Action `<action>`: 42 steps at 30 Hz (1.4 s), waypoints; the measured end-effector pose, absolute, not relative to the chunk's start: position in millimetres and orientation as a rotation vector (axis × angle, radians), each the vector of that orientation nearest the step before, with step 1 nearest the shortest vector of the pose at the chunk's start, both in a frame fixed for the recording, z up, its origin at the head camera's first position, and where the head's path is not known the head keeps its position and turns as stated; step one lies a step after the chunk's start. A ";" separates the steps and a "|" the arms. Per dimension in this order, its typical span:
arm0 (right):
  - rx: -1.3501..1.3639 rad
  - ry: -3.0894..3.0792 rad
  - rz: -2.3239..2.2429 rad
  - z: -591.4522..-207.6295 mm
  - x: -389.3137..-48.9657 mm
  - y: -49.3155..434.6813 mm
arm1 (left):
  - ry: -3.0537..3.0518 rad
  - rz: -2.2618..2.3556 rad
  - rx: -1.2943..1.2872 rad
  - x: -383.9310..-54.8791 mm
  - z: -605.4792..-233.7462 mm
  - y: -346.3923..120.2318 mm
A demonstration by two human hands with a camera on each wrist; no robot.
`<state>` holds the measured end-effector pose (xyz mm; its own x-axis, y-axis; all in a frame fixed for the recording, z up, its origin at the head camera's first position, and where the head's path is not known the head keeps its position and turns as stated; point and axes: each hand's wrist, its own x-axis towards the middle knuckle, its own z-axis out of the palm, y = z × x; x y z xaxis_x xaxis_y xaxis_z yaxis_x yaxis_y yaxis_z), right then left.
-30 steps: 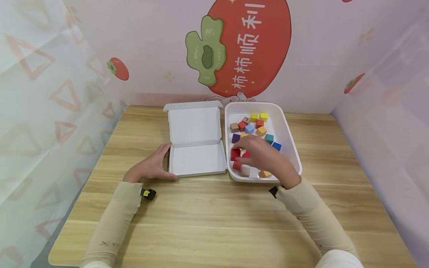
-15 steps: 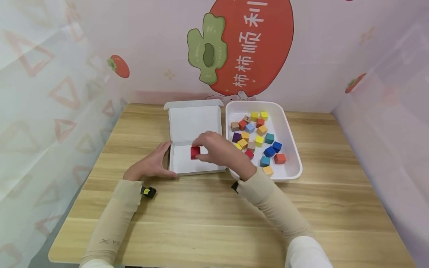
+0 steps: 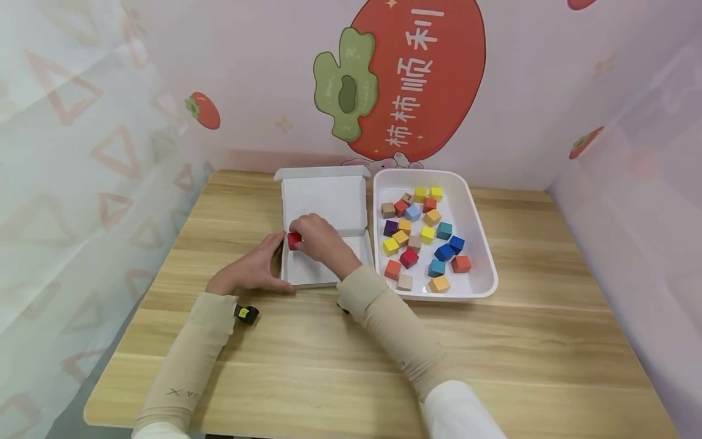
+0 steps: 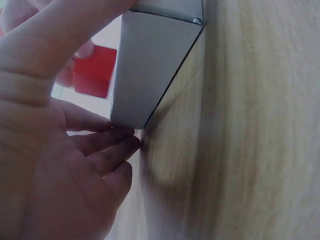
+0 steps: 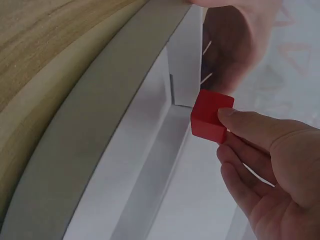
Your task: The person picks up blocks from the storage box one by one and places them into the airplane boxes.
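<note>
A red cube (image 3: pixel 294 241) is pinched between the thumb and fingers of my right hand (image 3: pixel 322 242). Seen from the right wrist, the cube (image 5: pixel 209 117) is held near the box's end wall and inner corner; whether it touches them I cannot tell. The white cardboard box (image 3: pixel 312 272) lies with its lid (image 3: pixel 325 204) raised at the back. My left hand (image 3: pixel 253 267) grips the box's left end, thumb at the front corner and fingers at the back corner. In the left wrist view, its fingertips (image 4: pixel 131 142) touch the box's outer wall (image 4: pixel 145 60).
To the box's right stands a white tray (image 3: pixel 485 277) holding several loose cubes in red, orange, yellow, blue, teal, purple and plain wood. Both sit on a wooden table (image 3: pixel 329 360). A printed wall sheet (image 3: pixel 263 91) rises behind its back edge.
My right hand has lifted the red cube out of the tray and carried it left, across the box to its left end. The left hand has kept its place on the box.
</note>
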<state>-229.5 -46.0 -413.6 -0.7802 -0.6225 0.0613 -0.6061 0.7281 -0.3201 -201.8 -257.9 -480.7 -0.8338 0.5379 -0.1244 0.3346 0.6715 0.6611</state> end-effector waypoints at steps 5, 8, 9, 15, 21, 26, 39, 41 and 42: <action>-0.950 2.875 -0.539 -428.6 -239.3 -54.4 | 2.582 0.931 0.708 -201.8 -479.4 -255.6; -0.927 2.878 -0.551 -436.7 -241.9 -58.1 | 2.594 0.923 0.716 -200.9 -478.5 -255.5; -0.925 2.877 -0.558 -438.9 -242.3 -59.0 | 2.595 0.923 0.717 -200.6 -478.2 -255.5; -0.935 2.926 -0.563 -447.7 -240.7 -62.5 | 2.587 0.927 0.709 -199.5 -476.9 -255.7; -0.933 3.008 -0.448 -451.2 -237.2 -63.7 | 2.590 0.932 0.717 -199.3 -476.2 -255.5; -0.887 3.026 -0.397 -444.2 -234.2 -59.5 | 2.584 0.919 0.693 -200.8 -474.3 -254.7; -0.793 2.862 -0.741 -372.9 -205.8 14.3 | 2.541 0.928 0.688 -214.4 -477.5 -259.5; -0.756 2.844 -0.764 -364.7 -202.8 31.3 | 2.533 0.932 0.680 -216.0 -478.0 -259.5; -0.725 2.836 -0.772 -361.6 -201.3 40.3 | 2.529 0.924 0.679 -216.5 -478.5 -259.3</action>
<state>-201.3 40.3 -361.6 -0.8793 -0.4761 0.0147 -0.4179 0.7563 -0.5033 -216.5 -259.3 -478.5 -0.8186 0.5496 -0.1672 0.3124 0.6702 0.6733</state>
